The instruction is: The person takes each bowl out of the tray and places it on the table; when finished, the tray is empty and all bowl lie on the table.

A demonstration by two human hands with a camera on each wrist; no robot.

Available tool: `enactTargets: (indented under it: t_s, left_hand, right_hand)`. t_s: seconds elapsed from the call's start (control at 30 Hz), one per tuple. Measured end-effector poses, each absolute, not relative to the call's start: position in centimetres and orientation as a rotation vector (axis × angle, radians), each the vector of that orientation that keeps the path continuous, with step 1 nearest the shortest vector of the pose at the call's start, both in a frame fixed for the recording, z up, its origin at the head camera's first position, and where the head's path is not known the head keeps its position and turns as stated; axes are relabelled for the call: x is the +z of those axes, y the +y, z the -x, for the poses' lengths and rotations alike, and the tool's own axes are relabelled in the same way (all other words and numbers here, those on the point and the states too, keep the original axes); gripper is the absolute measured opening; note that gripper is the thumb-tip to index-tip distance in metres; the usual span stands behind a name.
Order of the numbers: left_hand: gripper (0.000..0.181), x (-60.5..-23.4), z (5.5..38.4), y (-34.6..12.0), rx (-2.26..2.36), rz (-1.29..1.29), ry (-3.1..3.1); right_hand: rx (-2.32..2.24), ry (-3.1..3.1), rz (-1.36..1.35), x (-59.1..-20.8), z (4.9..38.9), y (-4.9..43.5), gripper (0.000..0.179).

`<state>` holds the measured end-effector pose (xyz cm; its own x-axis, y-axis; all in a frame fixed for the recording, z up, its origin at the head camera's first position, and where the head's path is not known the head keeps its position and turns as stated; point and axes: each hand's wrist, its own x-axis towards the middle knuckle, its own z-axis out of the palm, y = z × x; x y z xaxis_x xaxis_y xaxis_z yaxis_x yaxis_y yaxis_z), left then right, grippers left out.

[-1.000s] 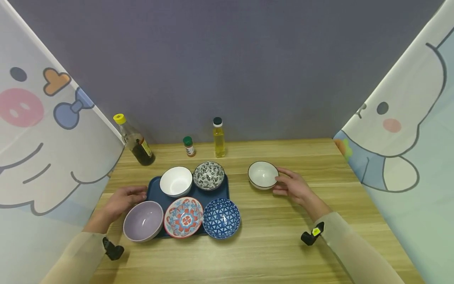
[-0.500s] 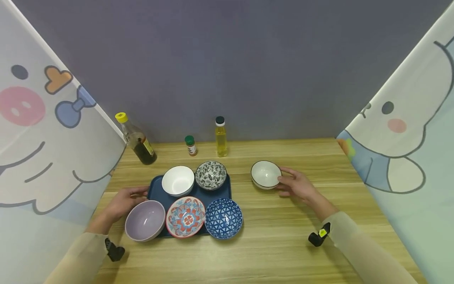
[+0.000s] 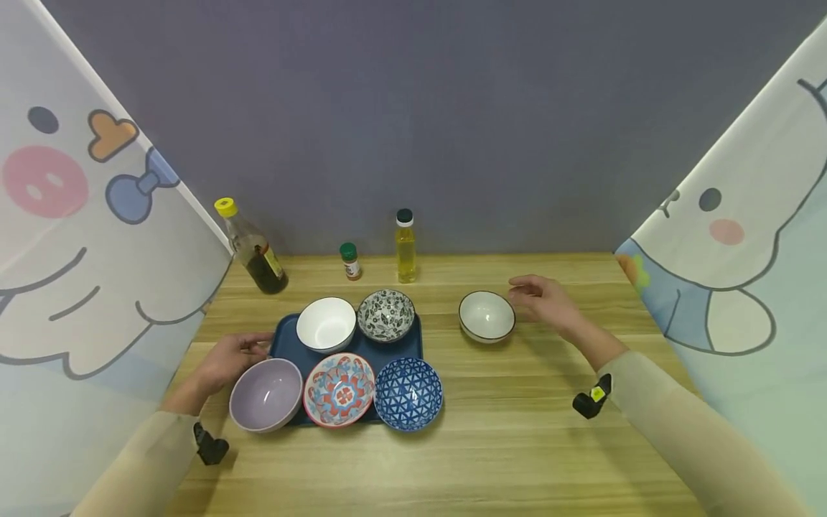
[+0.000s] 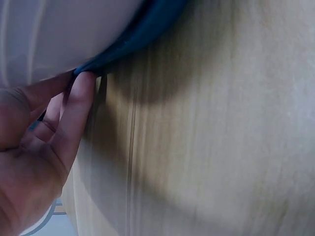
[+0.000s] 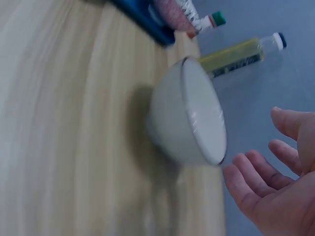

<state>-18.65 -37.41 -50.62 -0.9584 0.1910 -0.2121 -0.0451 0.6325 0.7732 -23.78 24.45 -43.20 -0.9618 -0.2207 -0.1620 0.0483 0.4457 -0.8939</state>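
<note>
At the left end of the blue tray (image 3: 293, 350), my left hand (image 3: 231, 357) pinches the tray's edge. In the left wrist view its fingers (image 4: 74, 115) meet the rim below the lilac bowl (image 4: 64, 34). My right hand (image 3: 545, 305) is beside the white bowl with a dark rim (image 3: 487, 317), its fingers spread and holding nothing. The right wrist view shows a small gap between these fingertips and the bowl (image 5: 184, 115), which stands upright on the table. On the tray are a white bowl (image 3: 326, 324), a black floral bowl (image 3: 386, 316), a red-patterned bowl (image 3: 339, 391) and a blue triangle-patterned bowl (image 3: 408, 395).
Behind the tray stand a dark sauce bottle with a yellow cap (image 3: 258, 260), a small green-capped shaker (image 3: 351, 261) and a yellow oil bottle (image 3: 405, 248). The wooden table (image 3: 491, 438) ends at a grey back wall (image 3: 504, 143), with printed cloths (image 3: 730, 309) at both sides.
My right hand has let go of the dark-rimmed white bowl and moved slightly up and away from it. My left hand stays at the tray's edge. The head view has shifted slightly.
</note>
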Motion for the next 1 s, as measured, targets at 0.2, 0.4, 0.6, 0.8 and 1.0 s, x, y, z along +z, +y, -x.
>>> enactTargets:
  t_s: [0.2,0.4,0.6,0.8,1.0]
  left_hand:
    - [0.049,-50.2,18.7,-37.3,1.241,-0.092,2.586]
    - [0.047,-50.1,18.5,-36.9,1.274,-0.056,2.571]
    - [0.050,-50.1,18.2,-36.6,1.258,-0.079,2.592]
    - [0.050,-50.2,18.1,-36.4,1.269,-0.089,2.596]
    - [0.051,-50.3,18.1,-36.3,1.273,-0.073,2.601]
  right_hand:
    - [-1.573,2.365,0.205,-41.1,25.1,20.6,0.050]
    - [-1.659,2.220,0.300,-41.3,25.4,15.3,0.053]
    - [-1.623,2.105,0.262,-42.4,24.3,10.8,0.061]
    - [-1.598,2.031,0.187,-44.2,23.8,8.4,0.073]
    - [-1.541,2.044,0.154,-45.2,24.0,7.5,0.077]
